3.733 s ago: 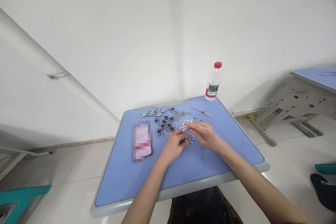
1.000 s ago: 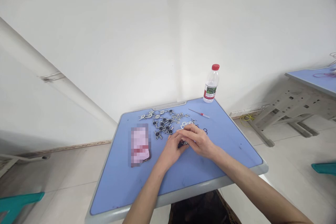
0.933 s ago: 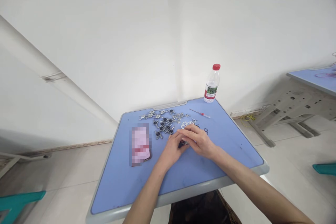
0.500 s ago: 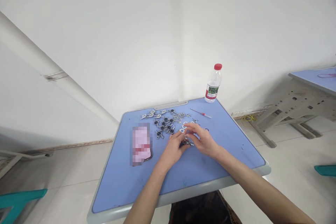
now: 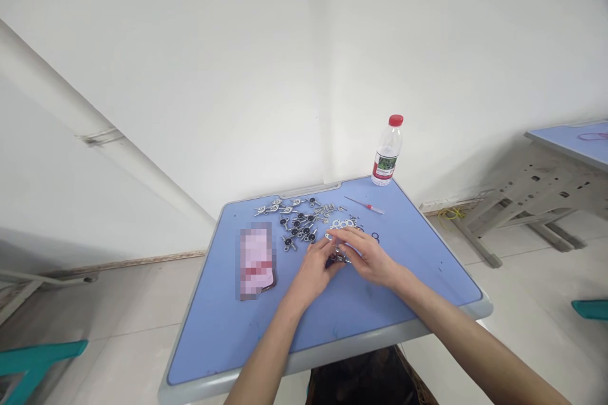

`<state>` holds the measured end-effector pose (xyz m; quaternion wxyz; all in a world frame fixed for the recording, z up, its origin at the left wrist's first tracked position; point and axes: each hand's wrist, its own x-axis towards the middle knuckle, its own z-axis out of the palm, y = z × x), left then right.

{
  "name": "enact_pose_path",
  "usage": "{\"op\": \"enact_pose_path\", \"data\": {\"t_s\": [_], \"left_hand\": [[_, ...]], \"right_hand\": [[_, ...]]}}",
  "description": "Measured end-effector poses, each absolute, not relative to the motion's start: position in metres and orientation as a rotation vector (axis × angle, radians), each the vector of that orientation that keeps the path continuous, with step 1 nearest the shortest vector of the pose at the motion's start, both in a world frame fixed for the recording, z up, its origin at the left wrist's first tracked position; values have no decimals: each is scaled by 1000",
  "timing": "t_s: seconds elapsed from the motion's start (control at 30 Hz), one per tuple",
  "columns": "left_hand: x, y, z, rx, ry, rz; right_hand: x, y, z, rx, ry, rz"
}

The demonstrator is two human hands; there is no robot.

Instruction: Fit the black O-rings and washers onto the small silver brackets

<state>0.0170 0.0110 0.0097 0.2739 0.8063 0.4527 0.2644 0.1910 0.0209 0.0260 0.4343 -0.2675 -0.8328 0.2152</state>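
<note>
My left hand is closed around a small shiny metal part just above the desk, its fingers partly covering it. Curled over the same part from the right is my right hand, thumb and fingers drawn together; whatever lies between its fingertips is too small to make out. Just beyond the fingers lie flat silvery plates with holes and small dark rings. Several metal parts with round black centres are heaped to the left of them.
On the blue desk, a blurred-out phone lies at the left. Bare metal pieces, small pins and a thin red-handled screwdriver lie toward the back. A water bottle stands at the back right corner, near the wall.
My right hand's raised fingers have come down and closer to my left hand, uncovering more of the flat plates and rings behind. The left hand stays nearly in place.
</note>
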Motion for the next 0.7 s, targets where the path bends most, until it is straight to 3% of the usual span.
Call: {"op": "enact_pose_path", "data": {"t_s": [0.7], "left_hand": [[18, 7, 22, 2095, 1259, 681]], "right_hand": [[208, 23, 28, -800, -1977, 503]]}}
